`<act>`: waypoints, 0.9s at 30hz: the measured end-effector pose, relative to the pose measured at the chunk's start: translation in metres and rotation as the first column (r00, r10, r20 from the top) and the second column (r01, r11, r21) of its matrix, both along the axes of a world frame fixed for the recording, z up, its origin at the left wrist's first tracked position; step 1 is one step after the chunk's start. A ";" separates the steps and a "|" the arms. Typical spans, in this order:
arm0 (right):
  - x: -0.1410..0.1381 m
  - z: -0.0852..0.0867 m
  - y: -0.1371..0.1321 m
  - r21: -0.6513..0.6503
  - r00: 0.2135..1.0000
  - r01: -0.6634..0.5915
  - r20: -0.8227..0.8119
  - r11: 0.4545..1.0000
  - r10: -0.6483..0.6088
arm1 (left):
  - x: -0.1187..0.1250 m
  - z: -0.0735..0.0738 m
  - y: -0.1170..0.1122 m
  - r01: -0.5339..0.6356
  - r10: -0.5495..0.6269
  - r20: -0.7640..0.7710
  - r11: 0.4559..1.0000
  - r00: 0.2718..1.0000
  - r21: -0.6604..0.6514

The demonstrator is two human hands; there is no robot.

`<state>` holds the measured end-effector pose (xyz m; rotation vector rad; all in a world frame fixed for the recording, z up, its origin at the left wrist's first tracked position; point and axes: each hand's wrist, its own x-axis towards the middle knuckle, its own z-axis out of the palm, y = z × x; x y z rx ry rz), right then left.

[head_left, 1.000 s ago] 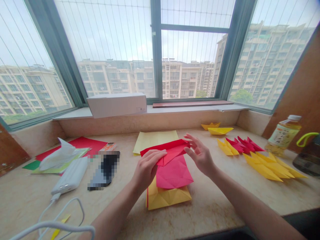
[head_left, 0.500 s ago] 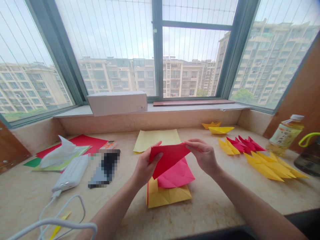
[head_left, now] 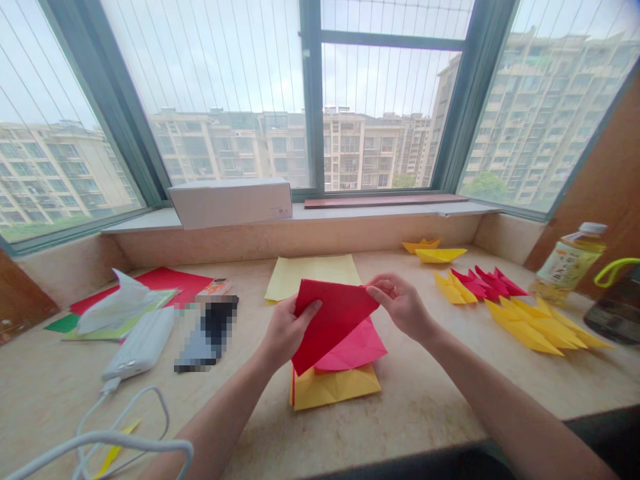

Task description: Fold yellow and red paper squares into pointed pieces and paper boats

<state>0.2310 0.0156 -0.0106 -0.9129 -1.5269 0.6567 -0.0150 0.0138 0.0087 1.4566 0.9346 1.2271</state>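
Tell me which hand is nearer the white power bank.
Left. The left hand grips the left edge of the red paper, right of the white power bank; the right hand pinches the paper's right corner, farther away.

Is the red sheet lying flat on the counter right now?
No, the left hand and right hand hold the red sheet tilted up above the pink sheet on the counter.

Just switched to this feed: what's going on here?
A person holds a folded red paper above the counter with both hands: the left hand grips its left edge, the right hand pinches its top right corner. A pink sheet on a yellow folded sheet lies beneath. Folded red and yellow pieces lie to the right.
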 end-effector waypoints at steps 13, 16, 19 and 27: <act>0.022 0.016 -0.013 0.179 0.913 -0.252 0.371 0.951 0.172 | -0.003 0.008 -0.001 0.094 -0.046 0.157 0.945 0.987 -0.313; 0.021 0.015 -0.011 0.142 0.917 -0.227 0.364 0.963 0.163 | -0.004 0.010 -0.001 0.132 -0.074 0.182 0.933 0.980 -0.334; 0.020 0.011 -0.007 0.070 0.940 -0.196 0.297 0.978 0.167 | -0.004 0.011 -0.002 0.148 -0.099 0.160 0.931 0.982 -0.334; 0.004 0.004 -0.001 -0.084 0.990 -0.089 -0.119 0.992 0.079 | 0.001 0.006 -0.003 0.192 -0.189 0.035 0.961 0.981 -0.200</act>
